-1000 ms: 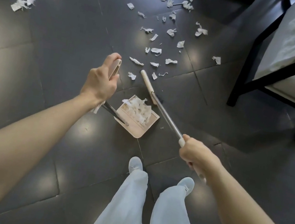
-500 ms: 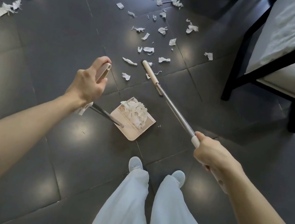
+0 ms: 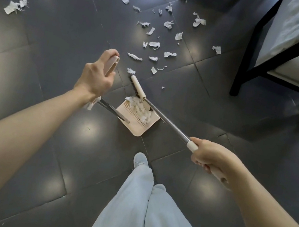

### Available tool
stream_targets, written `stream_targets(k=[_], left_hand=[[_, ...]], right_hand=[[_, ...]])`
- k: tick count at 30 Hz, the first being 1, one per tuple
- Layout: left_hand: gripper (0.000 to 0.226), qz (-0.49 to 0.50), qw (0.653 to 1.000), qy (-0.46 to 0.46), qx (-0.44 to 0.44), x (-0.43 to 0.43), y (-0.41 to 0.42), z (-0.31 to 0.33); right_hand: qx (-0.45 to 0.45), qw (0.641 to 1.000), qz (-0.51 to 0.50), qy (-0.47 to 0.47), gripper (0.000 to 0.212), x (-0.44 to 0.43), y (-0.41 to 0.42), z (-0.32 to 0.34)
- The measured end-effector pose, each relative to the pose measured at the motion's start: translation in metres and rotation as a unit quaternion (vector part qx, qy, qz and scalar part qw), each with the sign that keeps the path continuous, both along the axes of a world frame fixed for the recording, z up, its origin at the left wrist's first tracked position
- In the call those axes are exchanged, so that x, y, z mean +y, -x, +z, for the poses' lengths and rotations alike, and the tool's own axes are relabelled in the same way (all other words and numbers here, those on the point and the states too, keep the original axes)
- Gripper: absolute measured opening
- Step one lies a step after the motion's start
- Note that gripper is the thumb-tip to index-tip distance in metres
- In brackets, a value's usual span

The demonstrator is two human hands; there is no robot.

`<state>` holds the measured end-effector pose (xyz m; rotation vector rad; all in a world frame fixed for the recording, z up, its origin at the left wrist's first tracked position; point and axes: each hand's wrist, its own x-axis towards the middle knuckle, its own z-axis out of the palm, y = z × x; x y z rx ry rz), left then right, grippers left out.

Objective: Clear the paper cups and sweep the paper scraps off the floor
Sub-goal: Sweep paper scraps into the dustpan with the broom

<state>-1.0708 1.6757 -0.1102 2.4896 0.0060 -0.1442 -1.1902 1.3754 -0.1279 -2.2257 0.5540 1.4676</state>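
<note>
Paper scraps (image 3: 170, 54) lie scattered on the floor (image 3: 42, 135) beyond the dustpan (image 3: 134, 125); a pile (image 3: 142, 110) rests inside it. Broom head (image 3: 138, 86) sits at the dustpan mouth. Left hand (image 3: 95, 76): fingers wrapped round the dustpan handle (image 3: 111, 65). Right hand (image 3: 214, 160): fingers clamped round the broom handle (image 3: 169, 122).
</note>
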Motion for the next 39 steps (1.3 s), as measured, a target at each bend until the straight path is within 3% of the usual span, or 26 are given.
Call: stream_targets(k=[6, 9, 16, 20, 28, 35, 39], left_hand=[[0.039, -0.026, 1.000, -0.012, -0.004, -0.012, 0.034, 0.007], [0.040, -0.053, 0.998, -0.020, -0.012, -0.018, 0.054, 0.010], [0.041, -0.111, 0.993, -0.042, 0.011, -0.011, 0.087, 0.009], [0.039, -0.090, 0.995, -0.030, 0.006, -0.016, 0.093, 0.005], [0.039, -0.099, 0.995, -0.012, 0.010, -0.004, 0.087, 0.004], [0.037, -0.090, 0.996, -0.001, 0.012, 0.035, 0.075, 0.007], [0.038, -0.069, 0.998, -0.003, 0.007, 0.061, 0.060, 0.009]], right_hand=[[-0.056, 0.996, -0.076, -0.006, 0.081, -0.026, 0.060, 0.027], [-0.076, 0.995, -0.067, 0.022, 0.079, -0.032, 0.091, 0.036], [-0.057, 0.992, -0.091, 0.063, 0.057, -0.028, 0.148, 0.042], [-0.041, 0.991, -0.098, 0.078, 0.040, -0.006, 0.164, 0.029], [0.003, 0.985, -0.167, -0.037, 0.035, 0.075, 0.154, 0.027], [-0.043, 0.991, -0.122, 0.022, 0.053, 0.082, 0.121, 0.051], [-0.095, 0.988, -0.097, 0.069, 0.051, 0.081, 0.074, 0.040]])
